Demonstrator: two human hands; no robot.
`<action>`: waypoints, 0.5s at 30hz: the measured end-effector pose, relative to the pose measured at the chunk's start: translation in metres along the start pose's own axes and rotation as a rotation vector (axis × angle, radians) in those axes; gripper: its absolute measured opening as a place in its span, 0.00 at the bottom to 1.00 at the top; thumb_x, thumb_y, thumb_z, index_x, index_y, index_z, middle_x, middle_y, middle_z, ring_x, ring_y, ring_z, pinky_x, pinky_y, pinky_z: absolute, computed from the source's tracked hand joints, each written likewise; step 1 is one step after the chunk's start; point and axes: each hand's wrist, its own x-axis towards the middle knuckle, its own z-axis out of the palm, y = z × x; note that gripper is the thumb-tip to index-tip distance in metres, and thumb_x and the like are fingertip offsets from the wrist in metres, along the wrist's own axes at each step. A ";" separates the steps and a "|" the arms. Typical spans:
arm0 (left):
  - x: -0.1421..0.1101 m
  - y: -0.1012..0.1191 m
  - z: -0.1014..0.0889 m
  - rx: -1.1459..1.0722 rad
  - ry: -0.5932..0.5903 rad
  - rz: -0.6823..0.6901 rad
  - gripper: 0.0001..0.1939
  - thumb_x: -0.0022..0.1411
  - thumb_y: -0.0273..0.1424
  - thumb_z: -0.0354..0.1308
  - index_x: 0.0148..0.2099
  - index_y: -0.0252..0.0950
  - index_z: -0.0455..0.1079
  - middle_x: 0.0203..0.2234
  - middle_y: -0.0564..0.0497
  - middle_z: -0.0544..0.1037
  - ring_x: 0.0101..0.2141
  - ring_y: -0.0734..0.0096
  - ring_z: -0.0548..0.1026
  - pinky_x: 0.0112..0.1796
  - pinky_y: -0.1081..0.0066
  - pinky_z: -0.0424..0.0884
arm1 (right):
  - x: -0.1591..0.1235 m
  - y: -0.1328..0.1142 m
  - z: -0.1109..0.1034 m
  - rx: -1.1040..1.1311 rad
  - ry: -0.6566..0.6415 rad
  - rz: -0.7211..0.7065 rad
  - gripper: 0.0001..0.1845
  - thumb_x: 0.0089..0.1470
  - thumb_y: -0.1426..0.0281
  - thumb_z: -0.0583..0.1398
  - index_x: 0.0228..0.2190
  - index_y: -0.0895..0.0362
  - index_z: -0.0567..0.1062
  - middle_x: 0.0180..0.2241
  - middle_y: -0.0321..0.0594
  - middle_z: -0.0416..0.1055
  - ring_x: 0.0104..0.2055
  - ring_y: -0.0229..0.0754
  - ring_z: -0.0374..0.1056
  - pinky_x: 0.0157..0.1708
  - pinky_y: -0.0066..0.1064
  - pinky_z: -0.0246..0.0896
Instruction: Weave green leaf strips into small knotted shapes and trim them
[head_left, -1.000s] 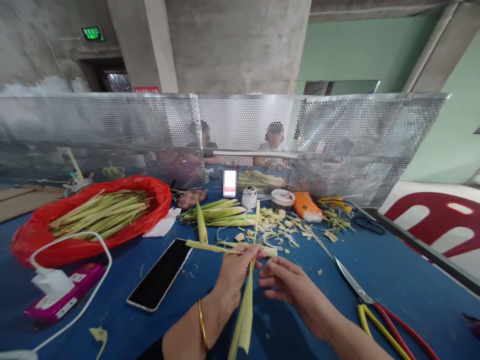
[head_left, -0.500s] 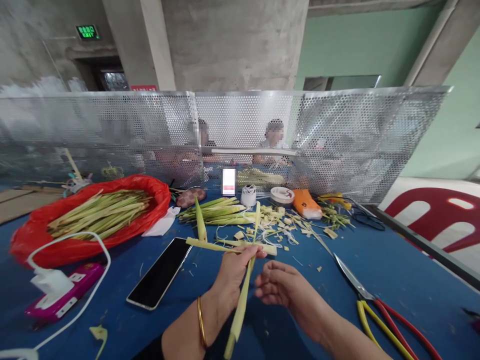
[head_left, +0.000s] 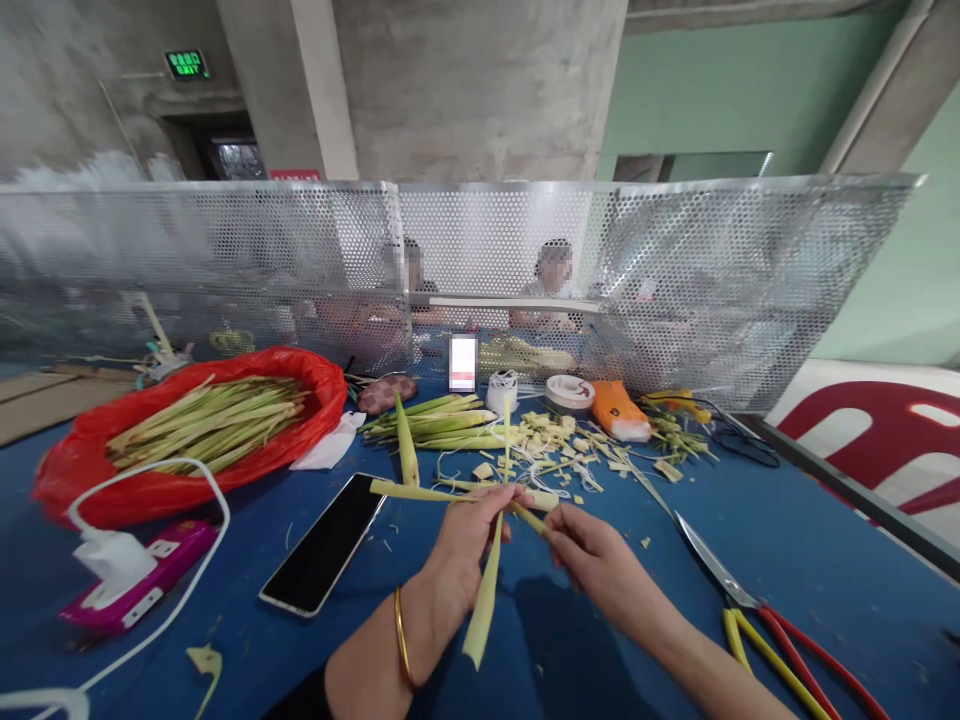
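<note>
Head view, dark phone (head_left: 326,545): lies on the blue bench (head_left: 810,530).
Leaf strips (head_left: 486,610): right of the phone, crossed in the left hand, one end pointing back to the phone, another hanging toward the wearer.
Left hand (head_left: 465,545): right of the phone, thumb and fingers closed over the crossing.
Right hand (head_left: 589,555): farther right of the phone, fingertips pinching one strip's end.
Leaf feel: probably light, pliant, apt to split lengthwise; best pinched flat at the crossing.
Scissors (head_left: 716,562): far right of the phone, lying unheld.
</note>
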 end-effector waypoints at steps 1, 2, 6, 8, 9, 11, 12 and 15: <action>0.000 0.002 -0.001 -0.006 -0.013 -0.038 0.09 0.53 0.32 0.66 0.34 0.31 0.77 0.32 0.48 0.81 0.17 0.84 0.66 0.18 0.81 0.60 | 0.002 0.002 -0.006 -0.187 0.061 -0.086 0.09 0.56 0.65 0.54 0.25 0.53 0.66 0.21 0.32 0.67 0.20 0.37 0.61 0.21 0.27 0.49; 0.000 0.002 -0.002 -0.025 -0.023 -0.080 0.09 0.54 0.33 0.65 0.36 0.32 0.77 0.34 0.48 0.81 0.17 0.85 0.66 0.18 0.81 0.60 | 0.003 0.004 -0.010 -0.353 0.120 -0.156 0.10 0.57 0.66 0.53 0.26 0.53 0.67 0.22 0.34 0.69 0.23 0.39 0.63 0.23 0.27 0.49; 0.004 -0.003 -0.004 -0.148 -0.045 -0.156 0.10 0.56 0.32 0.64 0.40 0.33 0.76 0.37 0.48 0.81 0.24 0.79 0.76 0.25 0.81 0.70 | 0.008 0.013 -0.014 -0.619 0.144 -0.233 0.12 0.60 0.68 0.51 0.27 0.53 0.70 0.27 0.38 0.73 0.27 0.42 0.68 0.26 0.29 0.52; 0.006 -0.008 -0.003 -0.201 -0.043 -0.140 0.09 0.57 0.31 0.64 0.40 0.32 0.75 0.35 0.46 0.81 0.28 0.75 0.78 0.29 0.78 0.73 | 0.009 0.014 -0.012 -0.570 0.155 -0.249 0.11 0.60 0.68 0.51 0.30 0.53 0.73 0.30 0.40 0.74 0.32 0.44 0.70 0.30 0.31 0.57; 0.006 -0.011 -0.002 -0.217 -0.034 -0.116 0.09 0.57 0.31 0.64 0.39 0.31 0.75 0.35 0.46 0.81 0.29 0.74 0.79 0.31 0.77 0.74 | 0.008 0.013 -0.009 -0.518 0.191 -0.270 0.11 0.60 0.67 0.52 0.33 0.53 0.74 0.33 0.42 0.74 0.36 0.45 0.70 0.34 0.32 0.59; 0.006 -0.016 0.001 -0.218 0.003 -0.038 0.09 0.56 0.31 0.65 0.38 0.31 0.75 0.34 0.45 0.81 0.30 0.72 0.79 0.32 0.77 0.74 | 0.004 0.008 -0.002 -0.344 0.253 -0.295 0.12 0.60 0.62 0.53 0.36 0.53 0.74 0.36 0.43 0.73 0.39 0.46 0.70 0.38 0.35 0.61; 0.006 -0.018 0.003 -0.208 0.021 0.010 0.09 0.56 0.31 0.65 0.37 0.31 0.75 0.34 0.44 0.81 0.31 0.71 0.79 0.32 0.77 0.74 | 0.000 0.005 0.003 -0.215 0.225 -0.268 0.15 0.60 0.59 0.53 0.34 0.54 0.74 0.33 0.43 0.73 0.36 0.45 0.70 0.37 0.35 0.62; 0.003 -0.022 0.008 -0.147 0.048 0.110 0.10 0.53 0.33 0.67 0.34 0.31 0.76 0.33 0.43 0.81 0.32 0.69 0.80 0.33 0.76 0.73 | -0.010 -0.002 0.022 0.209 -0.093 0.002 0.24 0.55 0.48 0.54 0.25 0.56 0.71 0.21 0.36 0.68 0.22 0.39 0.66 0.26 0.31 0.62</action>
